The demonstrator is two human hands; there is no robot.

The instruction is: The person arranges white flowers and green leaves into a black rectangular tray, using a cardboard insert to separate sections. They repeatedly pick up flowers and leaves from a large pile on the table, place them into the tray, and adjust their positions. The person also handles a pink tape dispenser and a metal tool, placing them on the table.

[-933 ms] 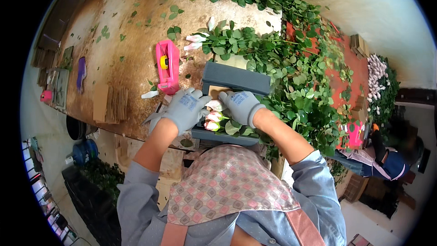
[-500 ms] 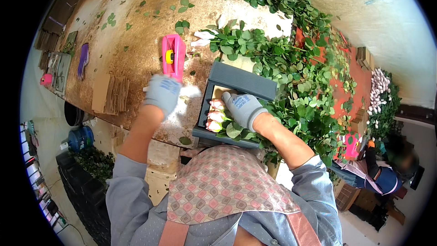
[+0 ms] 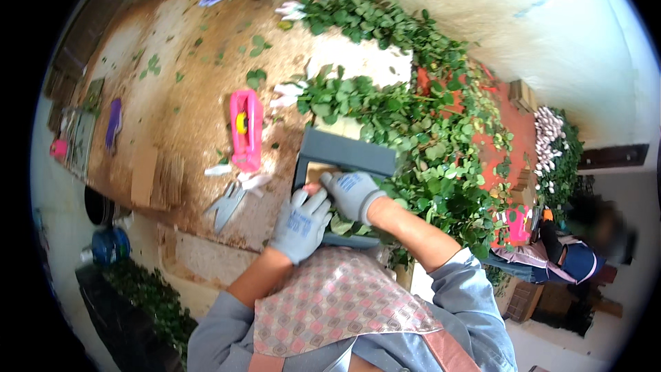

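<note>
Both my hands wear grey gloves and meet over a dark grey ridged box (image 3: 348, 151) close to my body. My left hand (image 3: 301, 226) bends its fingers around pink-and-white roses (image 3: 312, 189) in the box; only a bit of pink shows between the hands. From the other side my right hand (image 3: 352, 196) presses closed fingers and thumb onto the same flowers, beside a tan cardboard piece (image 3: 318, 171). The grip under the fingers is partly hidden. Left of the box lie grey scissors (image 3: 227, 207), with a bright pink tape dispenser (image 3: 246, 131) behind them.
Leafy stems (image 3: 434, 165) cover the table right of the box. More wrapped bunches (image 3: 385, 21) lie at the back. A cardboard stack (image 3: 158, 178) and purple gloves (image 3: 113, 124) are at left. Another person (image 3: 558, 258) works at the far right.
My left hand has come down and right from near the tape dispenser to the roses, leaving the scissors in sight. My right hand stays at the box. The whole view has shifted a little.
</note>
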